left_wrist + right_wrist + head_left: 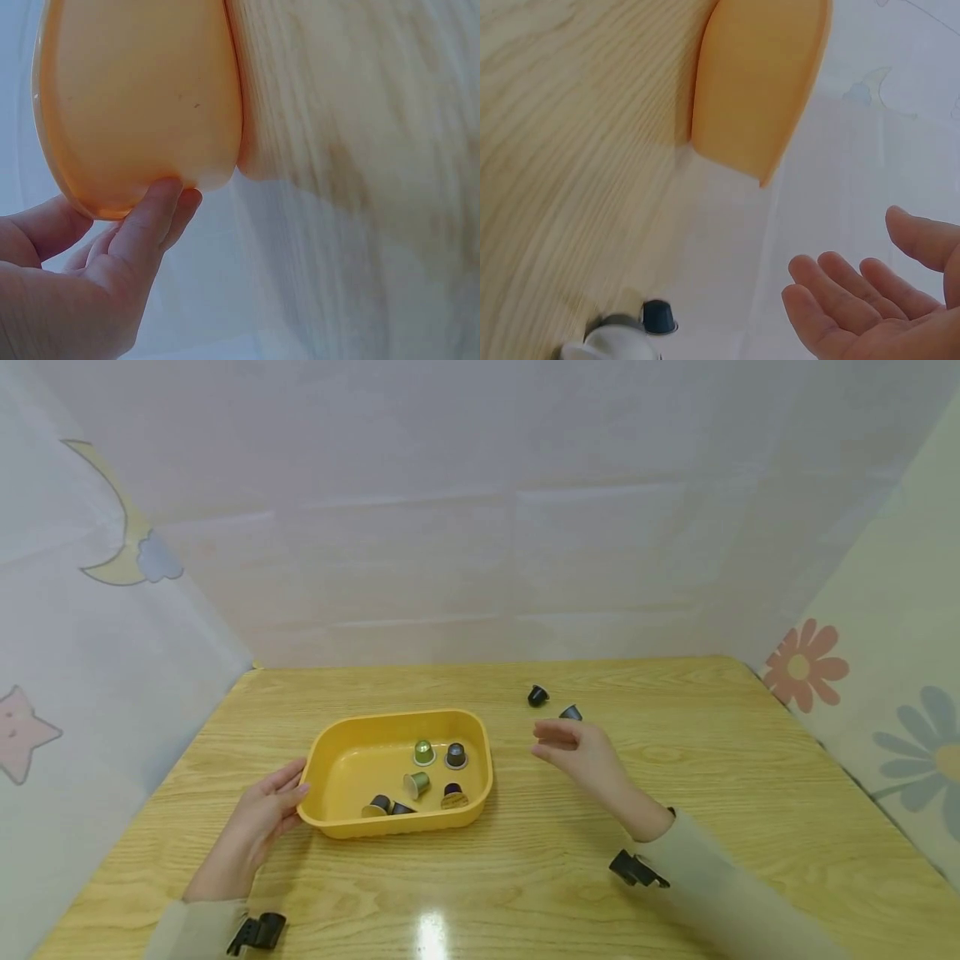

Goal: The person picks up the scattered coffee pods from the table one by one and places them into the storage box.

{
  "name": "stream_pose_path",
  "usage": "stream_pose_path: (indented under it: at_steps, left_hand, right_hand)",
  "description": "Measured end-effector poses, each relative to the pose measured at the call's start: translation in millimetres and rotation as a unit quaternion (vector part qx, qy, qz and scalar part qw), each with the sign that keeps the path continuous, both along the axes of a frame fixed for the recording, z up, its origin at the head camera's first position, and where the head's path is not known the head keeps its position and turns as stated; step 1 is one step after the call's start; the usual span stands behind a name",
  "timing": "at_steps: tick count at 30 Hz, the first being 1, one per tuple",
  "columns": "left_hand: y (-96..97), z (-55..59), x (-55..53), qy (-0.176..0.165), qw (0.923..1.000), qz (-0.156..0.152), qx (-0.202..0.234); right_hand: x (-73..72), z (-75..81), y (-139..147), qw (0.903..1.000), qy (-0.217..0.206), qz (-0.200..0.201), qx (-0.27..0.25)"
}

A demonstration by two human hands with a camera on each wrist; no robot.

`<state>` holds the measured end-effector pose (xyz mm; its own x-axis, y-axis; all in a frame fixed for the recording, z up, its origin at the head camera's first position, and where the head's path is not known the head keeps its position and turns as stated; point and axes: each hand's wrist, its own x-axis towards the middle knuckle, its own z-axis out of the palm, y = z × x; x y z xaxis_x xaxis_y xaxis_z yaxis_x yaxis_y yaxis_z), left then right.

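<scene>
My left hand (264, 810) holds the left end of a yellow plastic basin (487, 768), its thumb at the rim and its fingers against the outer wall (150, 97). Inside the basin are several coffee capsules, among them a bright green capsule (424, 752), a dark grey capsule (456, 756) and an olive green capsule (417, 784) on its side. To the right of the basin, my right hand (588, 760) hovers over the table with nothing in it, fingers loosely extended (832, 300). Just beyond it lies a grey-blue capsule (571, 712), partly hidden by the hand. A black capsule (537, 696) lies farther back.
The wood-grain table (360, 893) carries the basin and the loose capsules. A pale sheet (480, 560) stands along the table's back edge. Printed sheets with a moon (123, 518) and flowers (806, 666) flank the left and right sides.
</scene>
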<state>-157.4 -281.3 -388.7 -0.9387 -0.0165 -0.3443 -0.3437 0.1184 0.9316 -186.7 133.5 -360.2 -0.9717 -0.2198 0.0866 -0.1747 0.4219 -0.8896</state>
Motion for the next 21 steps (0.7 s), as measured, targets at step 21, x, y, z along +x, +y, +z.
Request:
stream_pose_path:
  at_steps: [21]
  left_hand:
    - [0.5,0.6,0.5,-0.001,1.0,-0.001,-0.007]
  right_hand:
    - [8.9,-4.3,54.0,0.9961,0.037,-0.024,0.076]
